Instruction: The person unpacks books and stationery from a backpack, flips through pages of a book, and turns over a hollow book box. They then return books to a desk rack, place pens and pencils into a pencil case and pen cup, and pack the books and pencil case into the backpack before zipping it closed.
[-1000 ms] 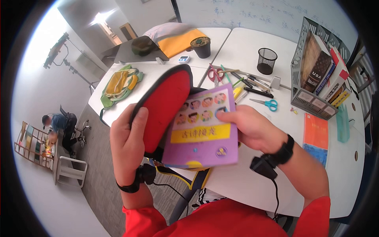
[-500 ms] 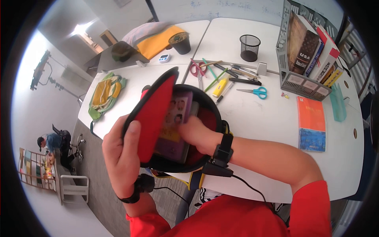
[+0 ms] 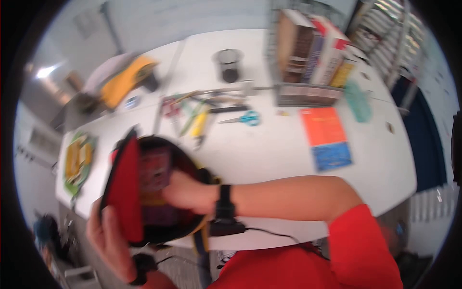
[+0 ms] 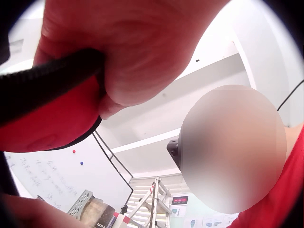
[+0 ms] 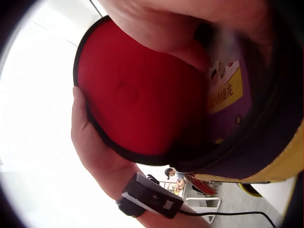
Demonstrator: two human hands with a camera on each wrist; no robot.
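My left hand [image 3: 109, 243] grips the edge of a bag's raised flap [image 3: 124, 197], red inside with black trim; the thumb lies on the red side. The round-mouthed dark bag [image 5: 280, 128] has a yellow band and stands open at the table's front edge. My right hand [image 3: 187, 192] reaches into its mouth and holds a purple book [image 5: 230, 114] with a yellow title strip and cartoon faces. Its fingertips are hidden inside the bag. In the left wrist view, my left hand [image 4: 128, 42] folds over the flap's black edge.
Loose pens, a yellow highlighter [image 3: 198, 124] and blue scissors [image 3: 249, 118] lie beyond the bag. A mesh pen cup [image 3: 229, 67] and a grey book rack [image 3: 308, 96] stand behind. An orange-and-blue book [image 3: 327, 137] lies right, a green-yellow small bag [image 3: 78, 161] left.
My right hand has moved the purple book from in front of the flap down into the bag. The left hand still holds the flap. The head view has swung right and is blurred.
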